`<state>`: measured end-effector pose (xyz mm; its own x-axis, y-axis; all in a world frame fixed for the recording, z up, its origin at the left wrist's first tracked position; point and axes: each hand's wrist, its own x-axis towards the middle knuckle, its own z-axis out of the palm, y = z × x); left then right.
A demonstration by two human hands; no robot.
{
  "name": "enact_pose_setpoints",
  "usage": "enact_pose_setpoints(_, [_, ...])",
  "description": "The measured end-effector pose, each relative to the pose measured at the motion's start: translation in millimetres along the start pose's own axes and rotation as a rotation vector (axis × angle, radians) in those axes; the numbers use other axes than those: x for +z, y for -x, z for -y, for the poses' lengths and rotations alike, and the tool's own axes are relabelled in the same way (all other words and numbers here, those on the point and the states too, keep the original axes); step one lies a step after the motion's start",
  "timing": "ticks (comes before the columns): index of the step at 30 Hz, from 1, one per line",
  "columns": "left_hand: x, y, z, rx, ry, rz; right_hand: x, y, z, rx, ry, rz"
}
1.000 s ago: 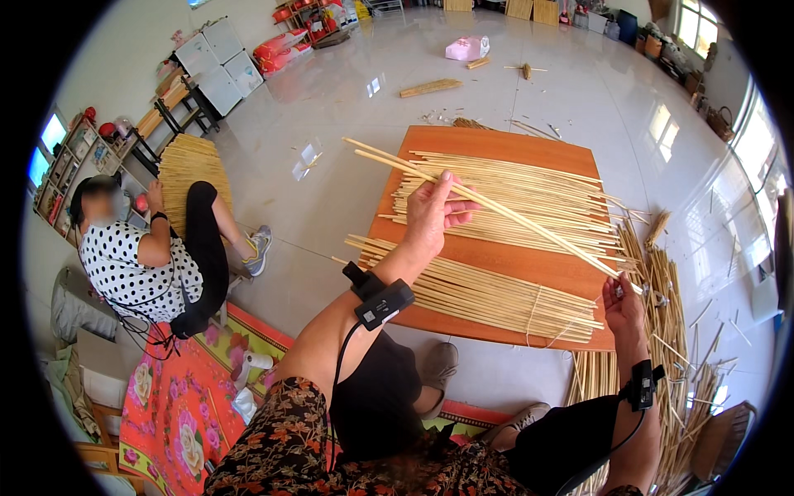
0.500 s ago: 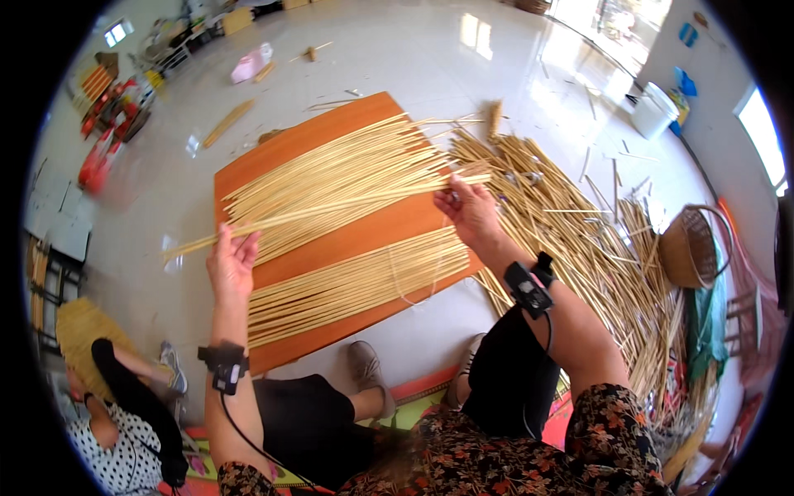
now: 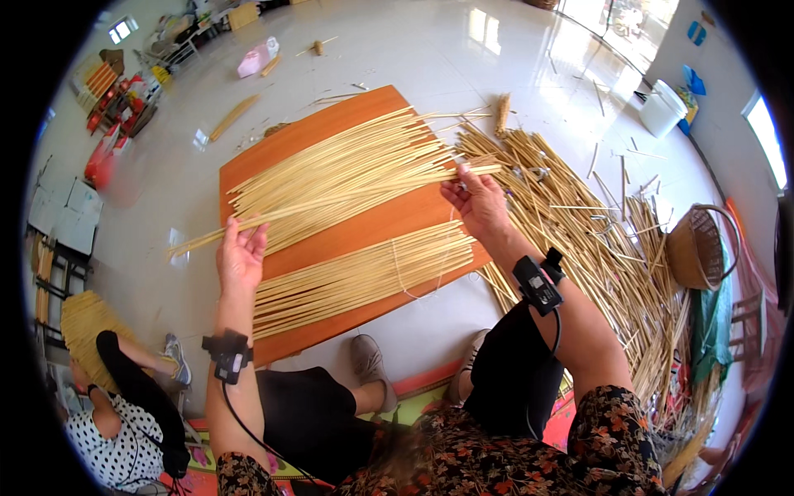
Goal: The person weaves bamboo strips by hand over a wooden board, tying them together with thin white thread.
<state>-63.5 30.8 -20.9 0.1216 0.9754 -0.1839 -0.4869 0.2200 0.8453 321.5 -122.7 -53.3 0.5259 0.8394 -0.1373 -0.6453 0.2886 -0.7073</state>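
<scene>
Stalks of pale straw are spanning the gap between both hands, a thin bundle (image 3: 347,197) running from lower left to upper right above the orange board (image 3: 364,236). At the low end the left hand (image 3: 241,256) is lying palm up beneath the bundle, fingers spread apart and only loosely curled, so the stalks are resting across the fingertips rather than being gripped; their tips are jutting out past the hand toward the left. Moving right, the bundle's long axis is crossing over the upper layer of straw (image 3: 339,161) laid on the board at a slight angle to it, while a second layer (image 3: 356,277) is lying nearer the person's knees, roughly parallel. At the high end the right hand (image 3: 475,202) is pinching the bundle, thumb and fingers closed together on the stalks close to their right ends. That hand is holding the firmer grip, and the stalks are stretching leftward away from it. Farther right, a loose heap of straw (image 3: 579,223) is covering the floor, with a woven basket (image 3: 699,248) beyond it.
</scene>
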Motion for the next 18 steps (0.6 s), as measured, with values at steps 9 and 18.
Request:
enact_pose_setpoints(9, [9,6,-2,0.086,-0.106,-0.058,0,-1,2,-0.022,0.034,0.002])
enact_pose_setpoints(18, [30,26,-17,-0.236,-0.367,0.118,-8,-3,0,-0.011,0.045,-0.101])
